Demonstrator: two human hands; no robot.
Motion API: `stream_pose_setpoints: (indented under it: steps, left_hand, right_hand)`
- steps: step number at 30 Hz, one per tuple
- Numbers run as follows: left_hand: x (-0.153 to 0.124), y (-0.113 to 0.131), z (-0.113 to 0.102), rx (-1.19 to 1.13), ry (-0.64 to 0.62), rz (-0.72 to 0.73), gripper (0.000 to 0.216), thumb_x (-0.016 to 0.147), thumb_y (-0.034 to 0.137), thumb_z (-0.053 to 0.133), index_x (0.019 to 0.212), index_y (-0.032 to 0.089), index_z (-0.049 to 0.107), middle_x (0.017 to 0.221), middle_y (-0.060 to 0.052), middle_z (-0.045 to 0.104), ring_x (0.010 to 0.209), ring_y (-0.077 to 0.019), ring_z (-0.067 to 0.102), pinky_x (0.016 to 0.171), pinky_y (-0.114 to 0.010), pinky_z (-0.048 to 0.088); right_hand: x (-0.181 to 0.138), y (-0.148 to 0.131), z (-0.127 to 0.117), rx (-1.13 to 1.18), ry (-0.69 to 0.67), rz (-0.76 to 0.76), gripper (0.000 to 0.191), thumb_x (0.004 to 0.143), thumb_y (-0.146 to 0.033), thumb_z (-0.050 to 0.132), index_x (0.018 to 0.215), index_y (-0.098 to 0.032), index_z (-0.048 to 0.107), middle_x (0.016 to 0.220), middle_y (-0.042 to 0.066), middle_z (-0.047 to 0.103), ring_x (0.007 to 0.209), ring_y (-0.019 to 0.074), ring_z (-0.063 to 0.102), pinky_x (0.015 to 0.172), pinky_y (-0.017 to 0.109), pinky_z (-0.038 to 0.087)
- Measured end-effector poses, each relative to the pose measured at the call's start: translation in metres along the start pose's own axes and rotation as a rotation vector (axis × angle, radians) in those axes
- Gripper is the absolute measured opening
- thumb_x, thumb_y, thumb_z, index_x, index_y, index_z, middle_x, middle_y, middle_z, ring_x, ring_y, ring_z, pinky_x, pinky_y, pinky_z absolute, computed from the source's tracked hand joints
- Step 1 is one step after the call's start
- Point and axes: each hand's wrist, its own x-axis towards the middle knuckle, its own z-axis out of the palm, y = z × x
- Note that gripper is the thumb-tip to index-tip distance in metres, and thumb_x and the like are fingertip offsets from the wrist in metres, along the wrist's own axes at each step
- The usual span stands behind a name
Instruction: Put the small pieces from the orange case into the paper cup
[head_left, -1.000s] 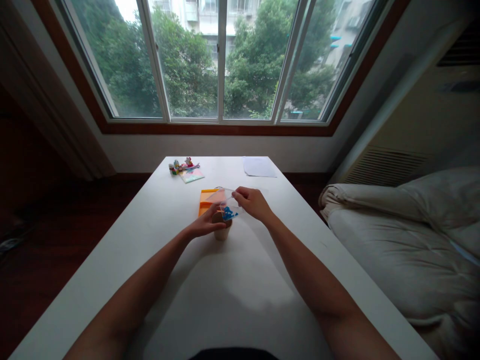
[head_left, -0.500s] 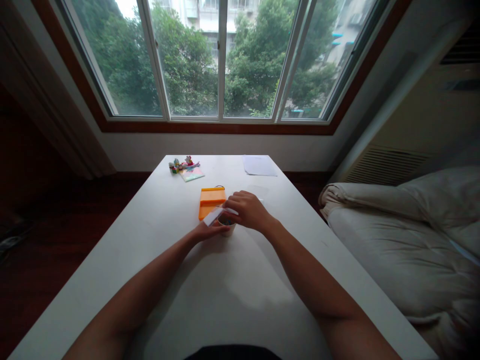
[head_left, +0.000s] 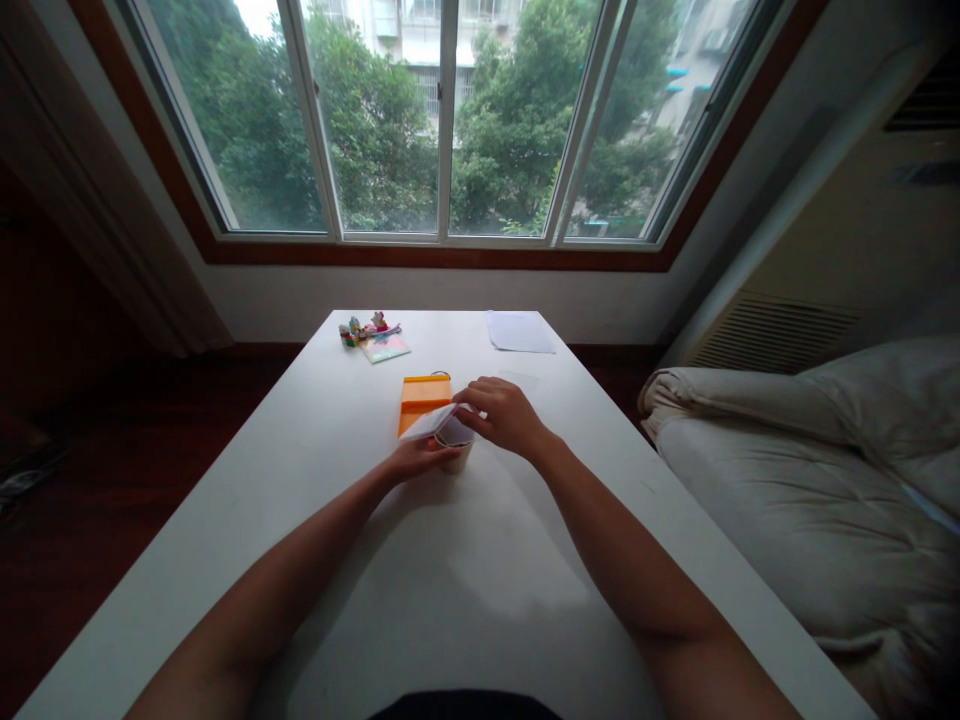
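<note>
Both bare forearms ran up the white rectangular table (head_left: 420, 600) from the near edge and met around mid-table. Left hand (head_left: 415, 462) sat low on the tabletop, fingers curled in against the near-left side of a small tan paper cup (head_left: 457, 458), touching it; thumb looked raised toward the flat pale translucent plastic piece (head_left: 433, 424) above the cup, but couldn't tell whether it actually pinched that piece. Right hand (head_left: 504, 416) came in from the right, just above the cup, fingers (head_left: 472, 400) bent and nearly closed on the right end of the same plastic piece, holding it tilted over the cup's mouth; the exact pinch was hidden by the knuckles. Cup stood upright on the table, directly between the two hands, contents not visible. Just beyond the cup, touching or nearly so, lay a flat orange plastic tray (head_left: 421, 396). Further back left: a small cluster of colourful toy pieces (head_left: 366, 328) beside a pastel printed card (head_left: 384, 348). Back right: a white paper sheet (head_left: 520, 331) near the far edge. Off the table's right side, a rumpled beige padded bedding (head_left: 810, 470). Behind everything, a wide white-framed window (head_left: 446, 120) with green trees outside.
</note>
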Motion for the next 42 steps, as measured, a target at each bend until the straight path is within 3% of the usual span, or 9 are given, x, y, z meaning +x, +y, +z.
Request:
stream_pose_setpoints:
  steps: [6, 12, 18, 22, 25, 29, 33, 38, 42]
  left_hand:
    - [0.0, 0.002, -0.002, 0.008, 0.019, 0.001, 0.08, 0.079, 0.048, 0.082, 0.148, 0.023, 0.051, 0.146, -0.014, 0.057, 0.137, -0.0381, 0.051, 0.114, -0.053, 0.044]
    - [0.003, -0.008, -0.01, -0.009, 0.072, -0.025, 0.073, 0.081, 0.049, 0.079, 0.143, 0.024, 0.049, 0.144, -0.013, 0.057, 0.13, -0.0319, 0.057, 0.107, -0.047, 0.049]
    - [0.006, -0.012, -0.019, -0.107, 0.071, -0.03, 0.073, 0.079, 0.048, 0.081, 0.14, 0.023, 0.05, 0.138, -0.014, 0.059, 0.121, -0.0301, 0.06, 0.099, -0.04, 0.051]
    - [0.005, -0.006, -0.024, -0.172, 0.043, -0.012, 0.073, 0.083, 0.052, 0.073, 0.145, 0.023, 0.047, 0.131, -0.012, 0.063, 0.115, -0.0285, 0.062, 0.095, -0.038, 0.051]
    - [0.006, -0.004, -0.029, -0.145, 0.118, 0.007, 0.059, 0.091, 0.054, 0.061, 0.139, 0.02, 0.056, 0.123, -0.011, 0.067, 0.112, -0.0262, 0.063, 0.095, -0.038, 0.05]
    - [0.01, -0.014, -0.042, 0.043, 0.332, -0.016, 0.039, 0.093, 0.048, 0.056, 0.114, 0.017, 0.068, 0.1, -0.008, 0.071, 0.085, -0.0191, 0.065, 0.082, -0.034, 0.052]
    - [0.01, -0.027, -0.056, 0.425, 0.49, 0.009, 0.023, 0.092, 0.037, 0.057, 0.1, 0.02, 0.071, 0.101, -0.006, 0.071, 0.086, -0.0189, 0.063, 0.081, -0.034, 0.052]
    - [0.008, -0.03, -0.058, 0.83, 0.373, 0.079, 0.02, 0.09, 0.028, 0.061, 0.106, 0.024, 0.073, 0.114, -0.007, 0.07, 0.109, -0.0254, 0.06, 0.099, -0.042, 0.048]
    - [0.008, -0.03, -0.056, 0.957, 0.277, 0.05, 0.021, 0.09, 0.027, 0.063, 0.108, 0.027, 0.074, 0.117, -0.006, 0.071, 0.116, -0.0278, 0.058, 0.104, -0.045, 0.045]
  right_hand:
    - [0.0, 0.001, 0.004, 0.04, 0.086, 0.104, 0.033, 0.101, -0.046, 0.051, 0.096, -0.022, 0.073, 0.079, 0.005, 0.065, 0.077, 0.019, 0.054, 0.078, 0.033, 0.038]
    - [-0.005, 0.03, 0.021, 0.221, 0.297, 0.515, 0.036, 0.097, -0.051, 0.054, 0.091, -0.021, 0.073, 0.069, 0.0, 0.062, 0.063, 0.0147, 0.051, 0.064, 0.028, 0.038]
    - [-0.022, 0.082, 0.066, 0.654, 0.45, 0.817, 0.035, 0.089, -0.053, 0.056, 0.09, -0.02, 0.068, 0.064, -0.002, 0.061, 0.054, 0.0122, 0.051, 0.053, 0.025, 0.04]
    - [-0.036, 0.098, 0.101, 0.801, 0.424, 0.876, 0.034, 0.082, -0.053, 0.064, 0.09, -0.019, 0.065, 0.065, -0.003, 0.061, 0.051, 0.0103, 0.05, 0.048, 0.023, 0.039]
    - [-0.043, 0.099, 0.121, 0.853, 0.378, 0.912, 0.036, 0.079, -0.054, 0.066, 0.09, -0.019, 0.062, 0.068, -0.002, 0.063, 0.049, 0.0095, 0.05, 0.044, 0.022, 0.037]
    - [-0.045, 0.094, 0.136, 0.934, 0.347, 0.923, 0.039, 0.079, -0.055, 0.067, 0.094, -0.02, 0.06, 0.073, -0.001, 0.067, 0.051, 0.0092, 0.053, 0.044, 0.02, 0.038]
    - [-0.04, 0.089, 0.144, 1.028, 0.294, 0.921, 0.04, 0.079, -0.051, 0.069, 0.103, -0.021, 0.06, 0.085, 0.001, 0.072, 0.056, 0.009, 0.059, 0.05, 0.02, 0.043]
    - [-0.034, 0.083, 0.149, 1.071, 0.173, 0.873, 0.043, 0.083, -0.04, 0.067, 0.12, -0.022, 0.059, 0.099, 0.004, 0.074, 0.066, 0.0115, 0.068, 0.06, 0.023, 0.051]
    - [-0.039, 0.085, 0.14, 0.788, 0.194, 0.835, 0.033, 0.089, -0.037, 0.058, 0.118, -0.022, 0.063, 0.099, 0.004, 0.074, 0.067, 0.0125, 0.068, 0.065, 0.025, 0.053]
